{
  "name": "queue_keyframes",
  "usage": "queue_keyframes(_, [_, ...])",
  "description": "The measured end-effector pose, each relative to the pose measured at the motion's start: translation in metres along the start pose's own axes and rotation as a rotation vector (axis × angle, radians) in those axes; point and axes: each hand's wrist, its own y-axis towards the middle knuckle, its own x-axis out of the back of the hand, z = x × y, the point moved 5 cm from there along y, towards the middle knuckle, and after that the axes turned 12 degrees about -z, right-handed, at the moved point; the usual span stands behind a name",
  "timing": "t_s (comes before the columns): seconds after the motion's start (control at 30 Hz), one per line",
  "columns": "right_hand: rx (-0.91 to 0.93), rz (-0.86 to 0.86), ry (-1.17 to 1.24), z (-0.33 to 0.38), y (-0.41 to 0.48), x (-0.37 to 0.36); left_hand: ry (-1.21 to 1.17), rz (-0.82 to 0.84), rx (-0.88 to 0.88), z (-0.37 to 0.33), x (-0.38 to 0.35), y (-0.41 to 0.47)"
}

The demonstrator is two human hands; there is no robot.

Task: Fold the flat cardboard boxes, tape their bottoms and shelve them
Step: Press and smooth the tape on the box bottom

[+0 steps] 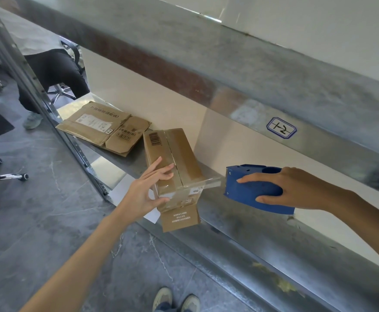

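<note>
We note box (175, 154) on shelf (235, 221) | flat boxes (103, 129) behind-left of it | tape dispenser (249, 190) just right of box

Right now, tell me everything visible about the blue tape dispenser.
The blue tape dispenser is a matte, plastic-looking shell with a rounded body, small holes in its upper face and a toothed front edge. The right hand grips it, coming in from the right with fingers and thumb curled round the body. It is held over the metal shelf, right of the folded box and apart from it. A strip of clear tape runs from its front edge to the box's near end. The roll is hidden.
</note>
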Motion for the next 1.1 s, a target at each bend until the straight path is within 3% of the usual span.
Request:
queue_keyframes(0.7, [-0.058,-0.015,-0.092,0.001,0.02,-0.018,0.004,0.002,-0.004,0.001,0.0,0.001])
queue_keyframes(1.1, [-0.021,-0.156,-0.211,0.031,0.052,-0.051,-0.002,-0.002,-0.016,0.002,-0.002,0.001])
